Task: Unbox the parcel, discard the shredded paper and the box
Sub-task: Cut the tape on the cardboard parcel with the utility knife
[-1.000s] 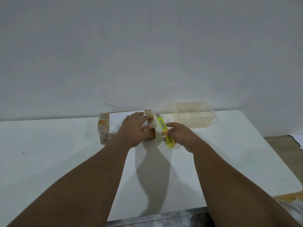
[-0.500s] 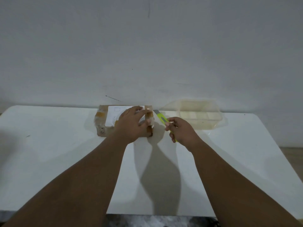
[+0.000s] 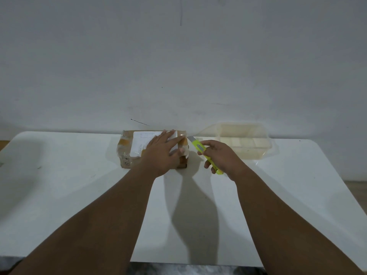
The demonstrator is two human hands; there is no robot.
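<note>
The left hand (image 3: pixel 161 153) lies flat, palm down, on top of the small brown cardboard parcel (image 3: pixel 127 153), fingers spread and pressing its right half; it grips nothing. The parcel is wrapped in glossy clear tape and bears a white paper label (image 3: pixel 140 142) on its top face, partly covered by the fingers. It sits on the white table (image 3: pixel 79 195) toward the far edge, close to the grey wall (image 3: pixel 178 66).

The right hand (image 3: pixel 222 155) is closed round a yellow-green plastic utility knife (image 3: pixel 200 148), held at a slant, with the butt of the handle sticking out below the palm. The grey blade (image 3: pixel 191 138) points up and to the left, its tip just at the parcel's upper right corner; whether it touches the tape cannot be told.

Beyond the right hand, on the same table against the wall, stands a clear rectangular plastic container (image 3: pixel 248 143), well apart from the parcel. Both bare forearms reach in from the near edge, casting a dark shadow between them.
</note>
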